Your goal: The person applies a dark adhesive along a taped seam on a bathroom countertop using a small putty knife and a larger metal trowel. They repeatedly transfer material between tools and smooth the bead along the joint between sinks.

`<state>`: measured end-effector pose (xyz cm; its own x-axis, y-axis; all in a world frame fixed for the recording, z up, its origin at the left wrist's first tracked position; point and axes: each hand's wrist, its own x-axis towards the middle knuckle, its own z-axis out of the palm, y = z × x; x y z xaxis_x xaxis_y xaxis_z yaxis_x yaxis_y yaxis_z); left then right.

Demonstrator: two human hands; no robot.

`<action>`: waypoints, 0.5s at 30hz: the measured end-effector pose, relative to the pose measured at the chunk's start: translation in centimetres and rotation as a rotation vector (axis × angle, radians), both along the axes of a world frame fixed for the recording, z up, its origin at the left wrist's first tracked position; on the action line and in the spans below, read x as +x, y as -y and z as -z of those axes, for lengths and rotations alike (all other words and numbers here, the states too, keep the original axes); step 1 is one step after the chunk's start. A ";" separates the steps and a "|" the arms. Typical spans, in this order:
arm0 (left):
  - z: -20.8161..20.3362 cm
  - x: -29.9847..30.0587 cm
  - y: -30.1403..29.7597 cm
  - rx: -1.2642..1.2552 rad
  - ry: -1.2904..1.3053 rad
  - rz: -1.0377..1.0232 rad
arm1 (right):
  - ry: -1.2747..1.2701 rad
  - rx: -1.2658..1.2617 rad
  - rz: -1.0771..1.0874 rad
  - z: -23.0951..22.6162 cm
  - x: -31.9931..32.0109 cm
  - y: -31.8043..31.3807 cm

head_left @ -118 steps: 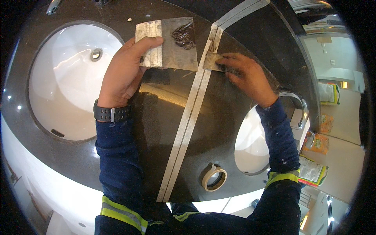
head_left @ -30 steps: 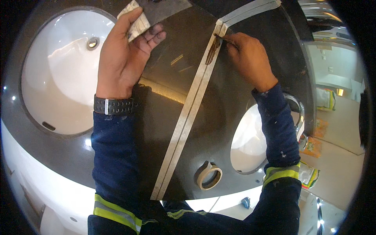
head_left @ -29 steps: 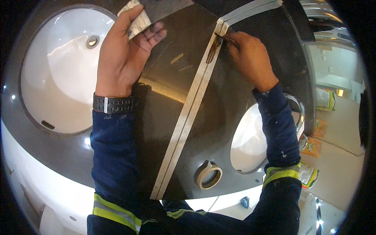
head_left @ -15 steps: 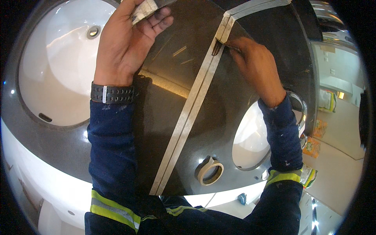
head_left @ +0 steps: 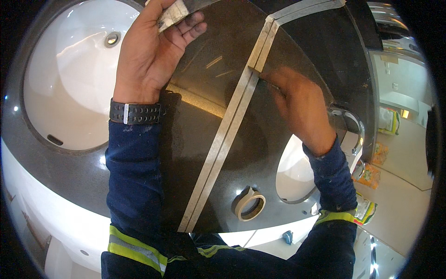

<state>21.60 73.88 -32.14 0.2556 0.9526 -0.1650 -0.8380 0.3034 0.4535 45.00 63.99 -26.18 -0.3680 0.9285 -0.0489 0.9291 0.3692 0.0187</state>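
Note:
My left hand (head_left: 153,51) is at the upper left, palm turned up. Its thumb grips a pale, smeared flat piece (head_left: 173,15), cut off by the top edge; the other fingers curl loosely beside it. My right hand (head_left: 302,102) is blurred, its fingers pinched together at a narrow seam. What they hold is mostly hidden, though a thin edge crosses the seam at the fingertips. Two pale strips of masking tape (head_left: 213,162) line the seam, which runs down the dark countertop (head_left: 186,149). Beyond my right hand the strips look browner and smudged.
A masking tape roll (head_left: 250,204) lies near the counter's front edge. One white basin (head_left: 69,93) is at the left, another basin (head_left: 292,172) at the right, partly behind my right forearm. A chrome tap (head_left: 357,130) stands beside it. More tape (head_left: 311,10) bends along the back.
My right hand has moved down along the seam, toward me, and the dark opening between the tapes by its fingertips no longer shows. My left hand has hardly moved.

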 end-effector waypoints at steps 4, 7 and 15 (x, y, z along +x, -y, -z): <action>0.1 -0.3 0.0 0.023 0.009 0.012 | -0.192 0.110 0.001 -1.1 1.8 -0.1; 1.0 -0.5 -0.1 0.077 0.022 0.033 | -0.709 0.057 0.495 -1.6 2.8 0.2; 2.0 0.8 0.1 0.110 -0.057 0.108 | -1.866 -0.123 0.594 0.5 2.9 0.1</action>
